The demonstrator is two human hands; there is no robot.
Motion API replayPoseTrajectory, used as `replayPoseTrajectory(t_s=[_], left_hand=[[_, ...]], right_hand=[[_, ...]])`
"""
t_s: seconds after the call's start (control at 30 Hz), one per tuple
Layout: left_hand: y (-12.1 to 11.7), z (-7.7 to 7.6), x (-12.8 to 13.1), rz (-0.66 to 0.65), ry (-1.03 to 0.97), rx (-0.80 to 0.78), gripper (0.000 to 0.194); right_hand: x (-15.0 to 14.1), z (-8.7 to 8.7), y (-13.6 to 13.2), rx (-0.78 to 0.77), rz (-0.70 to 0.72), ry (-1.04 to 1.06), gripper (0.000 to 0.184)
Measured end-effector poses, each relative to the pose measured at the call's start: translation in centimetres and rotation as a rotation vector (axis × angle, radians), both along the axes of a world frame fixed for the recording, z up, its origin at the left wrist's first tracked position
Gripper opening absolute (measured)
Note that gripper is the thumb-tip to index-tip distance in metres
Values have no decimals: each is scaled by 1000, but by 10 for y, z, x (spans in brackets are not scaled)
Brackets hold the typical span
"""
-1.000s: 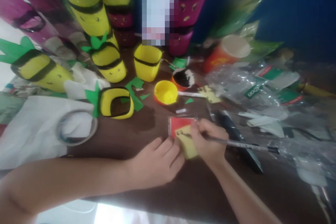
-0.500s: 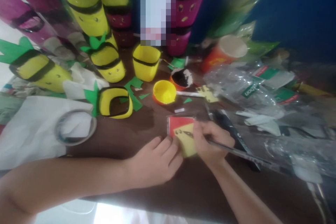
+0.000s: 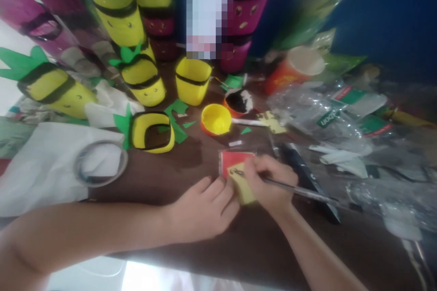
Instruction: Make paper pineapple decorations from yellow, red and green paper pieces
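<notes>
A small pale yellow piece of paper (image 3: 246, 192) with dark eye-like marks near its top corner lies partly over a red square (image 3: 235, 159) on the dark table. My left hand (image 3: 206, 209) has its fingers curled, the tips pressing the left edge of the yellow paper. Closed around a slim pen (image 3: 290, 186), my right hand (image 3: 275, 184) holds the tip at the marks. The pen slants down to the left, its rear end pointing right.
Yellow containers with black bands, such as a cup (image 3: 193, 82), stand at the back left. Near the middle sit a yellow-lined bowl (image 3: 216, 119) and a bowl of black stuff (image 3: 239, 101). A tape roll (image 3: 78, 168) lies left; plastic packaging (image 3: 307, 109) and a black object (image 3: 312, 182) lie right.
The pen tip first shifted slightly right off the marks, then came back left onto them, my right hand moving with it. My left hand has stayed on the paper.
</notes>
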State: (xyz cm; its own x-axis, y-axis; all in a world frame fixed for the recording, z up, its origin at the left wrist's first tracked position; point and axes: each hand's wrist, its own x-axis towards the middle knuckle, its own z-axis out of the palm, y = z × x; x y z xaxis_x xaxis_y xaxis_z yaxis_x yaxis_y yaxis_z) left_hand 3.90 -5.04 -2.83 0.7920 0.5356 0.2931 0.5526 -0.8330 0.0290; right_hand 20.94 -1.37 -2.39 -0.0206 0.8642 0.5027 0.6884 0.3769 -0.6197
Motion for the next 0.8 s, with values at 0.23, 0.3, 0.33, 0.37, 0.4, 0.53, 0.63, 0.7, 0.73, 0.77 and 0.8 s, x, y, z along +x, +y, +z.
replayPoseTrajectory(t_s=[0.23, 0.3, 0.33, 0.37, 0.4, 0.53, 0.63, 0.7, 0.73, 0.77, 0.8], left_hand=[[1, 1, 1, 11, -12, 8, 25], [1, 1, 2, 12, -11, 10, 25], [1, 1, 2, 13, -13, 11, 26], [0, 1, 2, 12, -14, 11, 26], [0, 1, 2, 12, -13, 9, 26], [0, 0, 1, 10, -6, 0, 26], [0, 1, 1, 14, -4, 2, 26], [1, 1, 1, 14, -1, 6, 26], [1, 1, 1, 13, 0, 9, 26], [1, 1, 1, 13, -2, 11, 26], [0, 1, 1, 12, -4, 12, 25]], right_hand=[[-2, -7, 4, -137, -42, 16, 34], [-2, -7, 4, -140, -29, 11, 33], [-1, -7, 4, -139, -18, 12, 33], [-1, -8, 4, -136, -8, 15, 33], [-1, -8, 4, -134, 2, 17, 33], [-1, -10, 3, -127, 18, 15, 33], [-1, -10, 3, -116, 12, 16, 32], [-1, -9, 3, -113, 11, 13, 32], [-1, -9, 3, -115, 12, 11, 32], [-1, -9, 3, -118, 13, 9, 32], [-1, -9, 3, -121, 14, 8, 32]])
